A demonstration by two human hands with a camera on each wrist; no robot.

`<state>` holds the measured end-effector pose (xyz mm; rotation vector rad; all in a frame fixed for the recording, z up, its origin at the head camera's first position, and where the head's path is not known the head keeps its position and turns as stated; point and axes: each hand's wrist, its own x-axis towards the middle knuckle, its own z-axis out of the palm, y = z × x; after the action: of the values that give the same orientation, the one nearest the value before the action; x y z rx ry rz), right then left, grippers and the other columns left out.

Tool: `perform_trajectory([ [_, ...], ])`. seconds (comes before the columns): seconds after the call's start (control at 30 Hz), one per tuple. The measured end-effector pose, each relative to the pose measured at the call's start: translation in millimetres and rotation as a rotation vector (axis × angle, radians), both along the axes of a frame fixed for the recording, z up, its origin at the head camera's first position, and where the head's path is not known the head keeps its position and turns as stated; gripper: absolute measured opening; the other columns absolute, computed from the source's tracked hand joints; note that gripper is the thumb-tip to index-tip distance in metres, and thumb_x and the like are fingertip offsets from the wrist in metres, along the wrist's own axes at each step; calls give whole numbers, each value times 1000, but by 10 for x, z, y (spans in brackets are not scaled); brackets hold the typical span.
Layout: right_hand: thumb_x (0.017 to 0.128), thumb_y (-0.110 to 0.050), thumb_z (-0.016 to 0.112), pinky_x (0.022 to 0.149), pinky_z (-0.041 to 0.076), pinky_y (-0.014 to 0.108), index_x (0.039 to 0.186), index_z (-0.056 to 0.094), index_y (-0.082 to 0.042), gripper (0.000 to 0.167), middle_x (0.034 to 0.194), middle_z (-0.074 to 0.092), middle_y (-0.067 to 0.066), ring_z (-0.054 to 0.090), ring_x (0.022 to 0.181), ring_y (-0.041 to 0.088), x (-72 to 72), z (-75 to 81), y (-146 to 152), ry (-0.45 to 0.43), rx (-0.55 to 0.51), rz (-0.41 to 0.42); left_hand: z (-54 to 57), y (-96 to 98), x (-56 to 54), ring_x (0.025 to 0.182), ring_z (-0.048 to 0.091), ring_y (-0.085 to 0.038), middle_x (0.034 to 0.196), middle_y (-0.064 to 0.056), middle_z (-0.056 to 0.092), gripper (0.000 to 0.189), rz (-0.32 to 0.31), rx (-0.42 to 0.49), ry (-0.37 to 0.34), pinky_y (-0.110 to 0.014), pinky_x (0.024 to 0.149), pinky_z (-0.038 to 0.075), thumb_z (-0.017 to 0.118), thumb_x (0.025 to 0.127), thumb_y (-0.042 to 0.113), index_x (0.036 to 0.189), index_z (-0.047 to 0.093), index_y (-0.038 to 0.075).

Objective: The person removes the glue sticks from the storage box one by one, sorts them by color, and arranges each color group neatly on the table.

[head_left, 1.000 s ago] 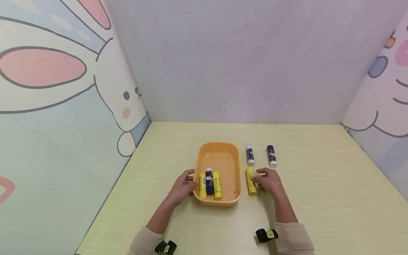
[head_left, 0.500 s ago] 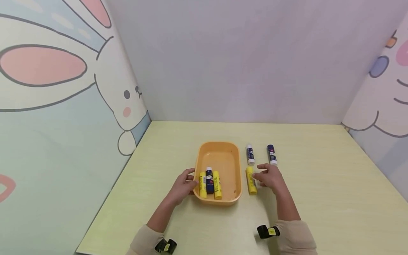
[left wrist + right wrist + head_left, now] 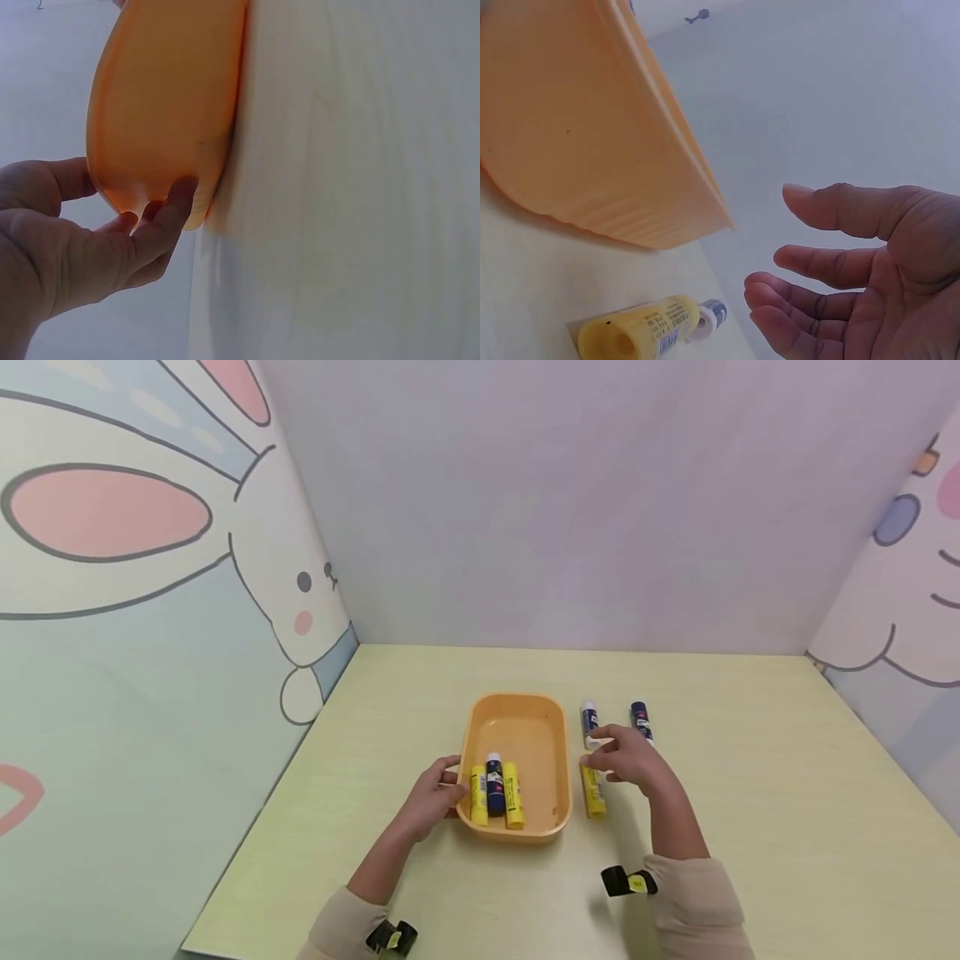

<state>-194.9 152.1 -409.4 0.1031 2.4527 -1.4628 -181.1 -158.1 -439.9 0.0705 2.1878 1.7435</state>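
Observation:
My left hand (image 3: 433, 797) grips the left rim of an orange plastic tray (image 3: 528, 727), thumb at the rim and fingertips on the outer wall (image 3: 165, 97). Inside the tray lie a yellow glue stick (image 3: 478, 797), a navy one with a white end (image 3: 495, 789) and another yellow one (image 3: 513, 797). Right of the tray, a yellow glue stick (image 3: 595, 797) lies on the table, its far end overlapped by my right hand (image 3: 633, 756). In the right wrist view, the fingers (image 3: 829, 266) are spread from the thumb with nothing between them.
Beyond my right hand lie two navy-and-white glue sticks, one nearer the tray (image 3: 589, 717) and one farther right (image 3: 641, 717). The pale table (image 3: 750, 760) meets a plain wall (image 3: 562, 527) at the back and cartoon-printed walls at both sides.
My right hand has moved away from me along the yellow glue stick, toward the navy-and-white one near the tray. My left hand stays on the tray.

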Motion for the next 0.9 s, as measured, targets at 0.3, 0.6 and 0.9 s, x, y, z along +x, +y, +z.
perform_trajectory([
  [0.3,81,-15,72,74,53,43,132,43,4,62,106,57,18,59,89,28,-114,125,-140,17,15,127,-181,-31,-76,90,58,-28,108,-18,49,54,-5,24,1,-37,66,55,54,91,6,140,33,1],
  [0.6,79,-12,73,75,53,41,129,47,1,58,104,56,17,59,88,26,-243,160,-283,-4,-26,209,-207,-36,-56,88,58,-26,108,-17,49,53,6,12,-6,-36,66,55,54,91,6,140,34,2],
  [0.9,79,-12,73,75,53,38,128,49,2,56,100,57,13,59,88,25,-378,68,-451,-50,-93,268,58,9,60,90,58,-31,107,-20,48,50,-7,11,-4,-38,68,54,51,91,2,138,34,-4],
])
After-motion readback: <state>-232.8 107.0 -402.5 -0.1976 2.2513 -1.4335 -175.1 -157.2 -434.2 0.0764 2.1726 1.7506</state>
